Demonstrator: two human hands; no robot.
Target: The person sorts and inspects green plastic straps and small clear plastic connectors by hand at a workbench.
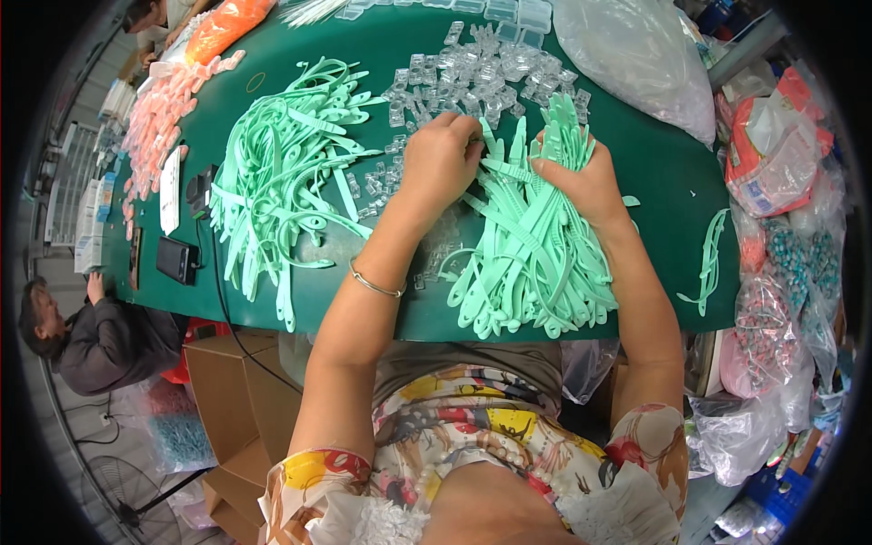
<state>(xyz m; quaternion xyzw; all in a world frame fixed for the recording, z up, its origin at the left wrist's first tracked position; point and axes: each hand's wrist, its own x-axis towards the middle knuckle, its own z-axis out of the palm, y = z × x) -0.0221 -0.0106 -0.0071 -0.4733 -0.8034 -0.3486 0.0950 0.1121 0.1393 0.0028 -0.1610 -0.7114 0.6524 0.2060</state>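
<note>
We observe the left hand (442, 159) at 12 o'clock of frame centre, its grip closed with fingers curled onto the near edge of the bundle of mint-green straps (536, 245) on the green worktop (654, 163). The right hand (581, 177), at 1 o'clock, has its grip closed around the upper ends of that bundle. Clear plastic clips (481, 77) lie scattered beyond both hands at 12 o'clock. A second heap of green straps (282, 173) lies at 10 o'clock, well apart.
</note>
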